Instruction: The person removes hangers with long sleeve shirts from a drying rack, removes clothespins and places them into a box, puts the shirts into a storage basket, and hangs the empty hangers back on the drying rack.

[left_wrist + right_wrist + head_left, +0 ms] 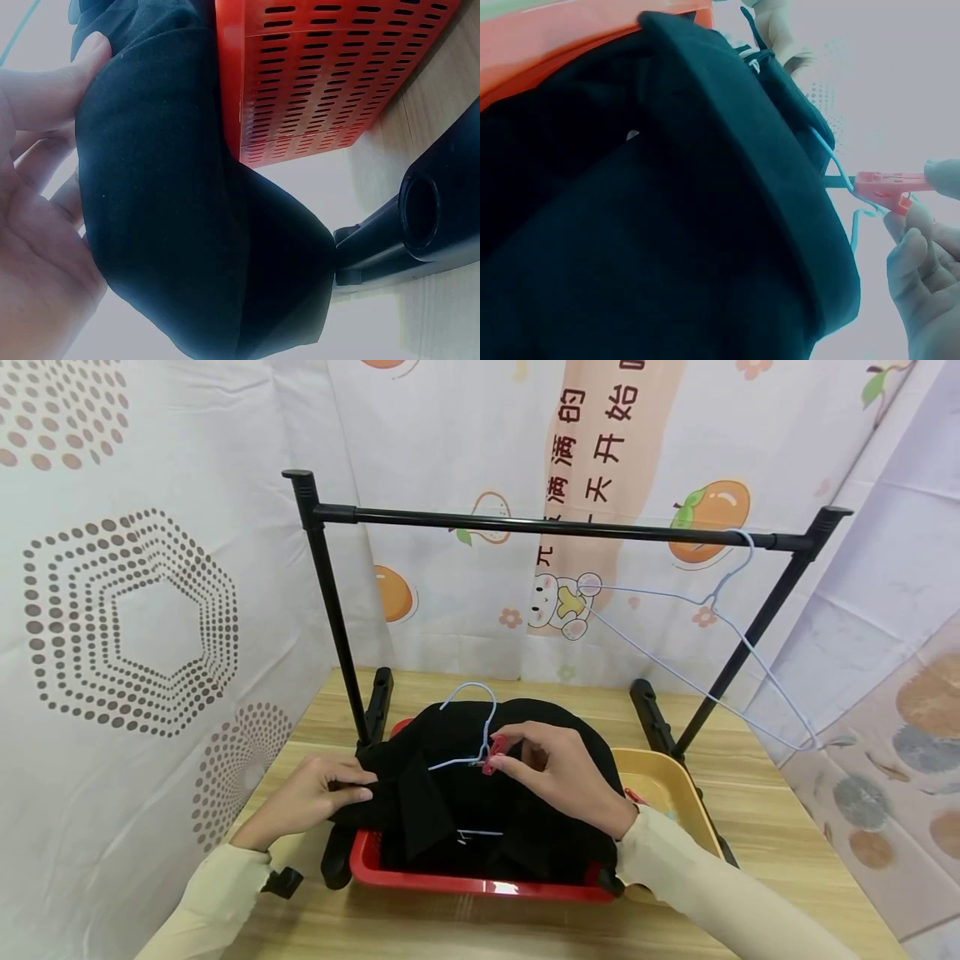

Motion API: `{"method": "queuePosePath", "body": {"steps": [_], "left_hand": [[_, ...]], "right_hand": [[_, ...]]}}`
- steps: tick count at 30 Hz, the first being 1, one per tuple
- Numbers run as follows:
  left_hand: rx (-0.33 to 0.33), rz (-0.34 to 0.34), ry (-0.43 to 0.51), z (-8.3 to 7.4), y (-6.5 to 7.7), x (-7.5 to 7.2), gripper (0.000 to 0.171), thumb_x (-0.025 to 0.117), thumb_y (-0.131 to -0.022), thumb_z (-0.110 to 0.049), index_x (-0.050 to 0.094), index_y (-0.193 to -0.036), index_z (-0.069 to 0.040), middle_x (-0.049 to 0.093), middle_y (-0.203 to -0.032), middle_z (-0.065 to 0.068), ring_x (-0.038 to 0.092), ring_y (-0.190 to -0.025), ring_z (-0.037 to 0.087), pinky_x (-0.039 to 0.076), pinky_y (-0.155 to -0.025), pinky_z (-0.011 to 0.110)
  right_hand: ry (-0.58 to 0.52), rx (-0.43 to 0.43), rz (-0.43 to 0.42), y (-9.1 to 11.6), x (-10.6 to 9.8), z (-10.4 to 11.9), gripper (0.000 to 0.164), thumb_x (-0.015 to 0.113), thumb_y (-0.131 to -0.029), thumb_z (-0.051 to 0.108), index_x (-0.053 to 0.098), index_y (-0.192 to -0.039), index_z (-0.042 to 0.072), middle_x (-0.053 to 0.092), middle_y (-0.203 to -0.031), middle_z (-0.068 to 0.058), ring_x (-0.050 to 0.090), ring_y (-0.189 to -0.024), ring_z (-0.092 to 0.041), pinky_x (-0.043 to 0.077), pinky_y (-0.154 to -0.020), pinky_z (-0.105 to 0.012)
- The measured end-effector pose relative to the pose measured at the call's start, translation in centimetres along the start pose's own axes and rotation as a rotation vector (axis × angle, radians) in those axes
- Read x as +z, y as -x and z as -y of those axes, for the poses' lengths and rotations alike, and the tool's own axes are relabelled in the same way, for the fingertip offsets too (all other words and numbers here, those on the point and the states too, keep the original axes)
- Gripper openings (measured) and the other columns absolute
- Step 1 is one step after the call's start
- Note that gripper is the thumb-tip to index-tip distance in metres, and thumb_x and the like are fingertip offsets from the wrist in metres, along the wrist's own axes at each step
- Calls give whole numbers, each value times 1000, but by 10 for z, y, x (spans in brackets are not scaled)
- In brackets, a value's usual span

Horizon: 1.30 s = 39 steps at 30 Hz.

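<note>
Sleeve [720, 893] closest, my right hand [558, 768] pinches a red clip [881, 186], my left hand [318, 793] black cloth [480, 806], probably soft, best held by edges.

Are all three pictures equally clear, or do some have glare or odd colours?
Head view: fairly crisp, natural colours, a small white glint on the front rim of the red basket; left wrist view: hazy and bluish, with areas around the black cloth washed out to white; right wrist view: strong teal tint, pale background, the right hand drained of colour.
</note>
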<state>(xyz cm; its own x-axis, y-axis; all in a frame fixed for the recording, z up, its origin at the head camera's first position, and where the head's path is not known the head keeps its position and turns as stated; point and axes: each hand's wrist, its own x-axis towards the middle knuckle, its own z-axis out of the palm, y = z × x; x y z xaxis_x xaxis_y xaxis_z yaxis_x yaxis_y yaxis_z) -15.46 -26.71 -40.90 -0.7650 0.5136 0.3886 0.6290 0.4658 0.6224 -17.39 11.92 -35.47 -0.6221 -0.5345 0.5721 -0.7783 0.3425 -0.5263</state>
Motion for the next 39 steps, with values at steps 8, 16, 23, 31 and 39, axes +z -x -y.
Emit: {"method": "queuePosePath", "body": {"steps": [8, 16, 23, 31, 39], "left_hand": [[0, -7, 0, 0, 0, 1, 21, 79, -88, -1, 81, -109, -5, 72, -90, -12, 62, -72, 6, 54, -62, 28], [-3, -7, 3, 1, 0, 1, 21, 79, -88, -3, 81, -109, -5, 72, -92, -12, 64, -75, 6, 55, -64, 28], [-7, -4, -1, 0, 0, 0, 21, 79, -88, -3, 81, -109, -4, 72, -92, -11, 64, -76, 6, 55, -65, 28], [-25, -8, -1, 2, 1, 2, 22, 79, -89, -4, 80, -111, -5, 72, -93, -10, 64, -77, 6, 54, -66, 28], [-18, -5, 10, 1, 0, 2, 22, 78, -89, -3, 80, -111, -4, 73, -91, -5, 61, -74, 6, 53, -64, 27]], "right_hand": [[20, 41, -24, 15, -11, -7, 24, 79, -94, 22, 74, -117, 22, 65, -88, 14, 52, -62, -6, 43, -54, -24], [7, 93, -15, 29, -22, -13, 25, 78, -94, 21, 73, -117, 14, 64, -85, 13, 52, -61, -7, 42, -52, -24], [4, 145, -30, 44, -31, -17, 25, 77, -95, 18, 73, -119, 15, 64, -86, 11, 53, -61, -9, 42, -52, -24], [0, 179, -46, 55, -42, -15, 27, 78, -94, 14, 72, -120, 18, 65, -83, 10, 55, -60, -9, 45, -53, -25], [37, 255, -79, 71, -55, -21, 24, 77, -95, 21, 74, -119, 19, 63, -75, 9, 55, -55, -9, 46, -49, -26]]}}
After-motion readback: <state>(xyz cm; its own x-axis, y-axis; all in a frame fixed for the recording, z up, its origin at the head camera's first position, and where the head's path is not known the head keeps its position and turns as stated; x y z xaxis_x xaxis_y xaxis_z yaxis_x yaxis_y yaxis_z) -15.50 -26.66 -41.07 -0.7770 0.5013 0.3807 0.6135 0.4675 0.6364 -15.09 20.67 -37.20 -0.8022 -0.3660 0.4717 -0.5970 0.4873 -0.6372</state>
